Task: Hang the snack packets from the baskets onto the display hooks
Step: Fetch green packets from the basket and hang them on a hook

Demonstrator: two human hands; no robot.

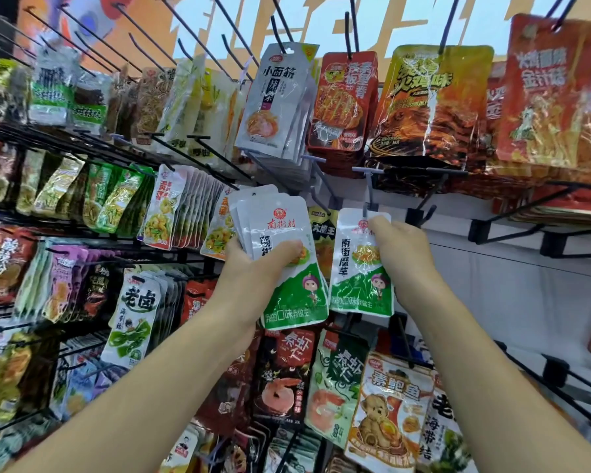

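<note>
the left hand [253, 264] grips a fanned stack of white-and-green plastic snack packets [280, 257] as ready supply, while the right hand [401, 254] pinches one matching packet [359, 268], its top at the grey metal display hook [367, 189], likely threading it.

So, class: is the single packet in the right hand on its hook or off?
On, it seems: the grey hook enters the top of the white-and-green packet, which the right hand pinches.

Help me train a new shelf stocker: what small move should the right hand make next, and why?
Probably push the packet back along the hook. The right hand pinches the packet's top right at the hook's tip, while the left hand holds a stack of matching packets.
</note>
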